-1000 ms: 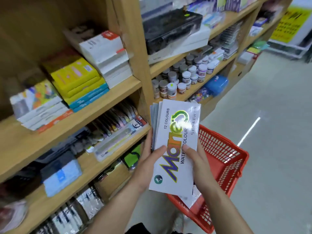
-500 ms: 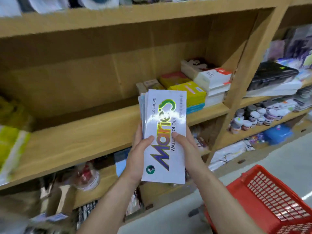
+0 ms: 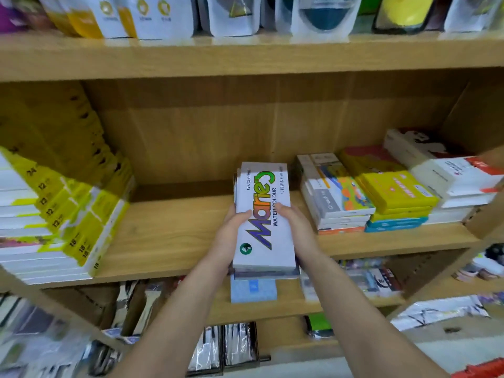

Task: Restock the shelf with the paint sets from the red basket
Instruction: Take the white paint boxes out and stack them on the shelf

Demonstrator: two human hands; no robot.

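A stack of white "Marie's Water Colour" paint sets (image 3: 263,219) is held flat between both hands over the middle wooden shelf (image 3: 169,233). My left hand (image 3: 230,233) grips its left edge, thumb on top. On the right edge sits my right hand (image 3: 296,227), thumb also on the lid. The stack's near end overhangs the shelf's front edge. Only a corner of the red basket (image 3: 480,369) shows at the bottom right.
Yellow and white boxes (image 3: 62,214) are piled at the shelf's left. Stacks of coloured paint boxes (image 3: 381,192) stand to the right, with bare shelf between. Pouches (image 3: 231,15) line the shelf above; a blue pack (image 3: 252,291) lies on the shelf below.
The view swung from the basket up to the shelf. Both hands carried the stack of paint sets forward and laid it flatter over the middle shelf.
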